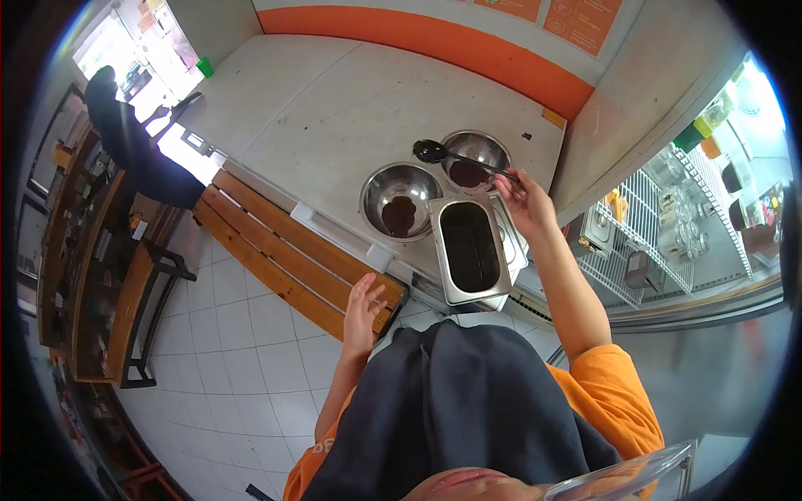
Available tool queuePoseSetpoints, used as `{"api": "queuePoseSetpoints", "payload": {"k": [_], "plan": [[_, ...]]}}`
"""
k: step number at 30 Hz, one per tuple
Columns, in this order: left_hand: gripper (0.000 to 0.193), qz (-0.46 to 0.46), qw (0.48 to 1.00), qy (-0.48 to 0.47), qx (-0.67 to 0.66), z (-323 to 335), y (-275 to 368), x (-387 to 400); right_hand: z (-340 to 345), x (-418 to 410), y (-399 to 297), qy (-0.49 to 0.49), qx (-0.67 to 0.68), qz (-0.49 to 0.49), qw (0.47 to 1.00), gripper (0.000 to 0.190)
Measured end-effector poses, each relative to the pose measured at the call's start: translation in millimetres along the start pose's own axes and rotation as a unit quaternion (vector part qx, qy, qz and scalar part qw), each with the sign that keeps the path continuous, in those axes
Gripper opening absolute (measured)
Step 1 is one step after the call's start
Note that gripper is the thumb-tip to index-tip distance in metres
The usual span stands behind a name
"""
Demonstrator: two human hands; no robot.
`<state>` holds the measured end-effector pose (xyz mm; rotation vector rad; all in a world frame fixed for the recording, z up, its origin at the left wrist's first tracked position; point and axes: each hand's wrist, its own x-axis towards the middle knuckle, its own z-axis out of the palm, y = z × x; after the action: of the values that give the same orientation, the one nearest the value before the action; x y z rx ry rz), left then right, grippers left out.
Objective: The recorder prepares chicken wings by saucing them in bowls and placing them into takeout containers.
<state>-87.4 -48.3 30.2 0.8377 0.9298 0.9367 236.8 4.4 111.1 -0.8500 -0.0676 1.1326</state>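
Observation:
My right hand (525, 203) grips the handle of a black ladle-like spoon (430, 151), whose bowl is over the table between two steel mixing bowls. Dark brown stuff lies in the bottom of the left bowl (376, 194) and of the right bowl (495, 148). Nearer to me, a rectangular steel food pan (443, 250) with a dark inside sits at the table's edge, over other steel pans or lids (515, 244) that it partly hides. My left hand (362, 307) is raised over the wooden bench, its fingers apart and nothing in it.
A slatted wooden bench (276, 250) runs along the pale table (326, 106). On the right stands an open glass-door fridge with wire shelves (651, 213) holding jars and pans. Another person in dark clothes (125, 138) stands at the far left, by wooden shelves (94, 282).

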Motion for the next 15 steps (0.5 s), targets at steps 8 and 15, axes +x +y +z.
{"api": "queuePoseSetpoints", "payload": {"k": [8,15], "plan": [[0.034,-0.003,0.993,-0.038,0.111,24,1,-6,-40,-87,-23,-0.090,-0.322,-0.244,0.910,0.025],[0.033,-0.047,0.984,-0.125,0.117,61,5,9,-42,-89,-10,-0.457,-0.655,-0.339,0.497,0.037]]}}
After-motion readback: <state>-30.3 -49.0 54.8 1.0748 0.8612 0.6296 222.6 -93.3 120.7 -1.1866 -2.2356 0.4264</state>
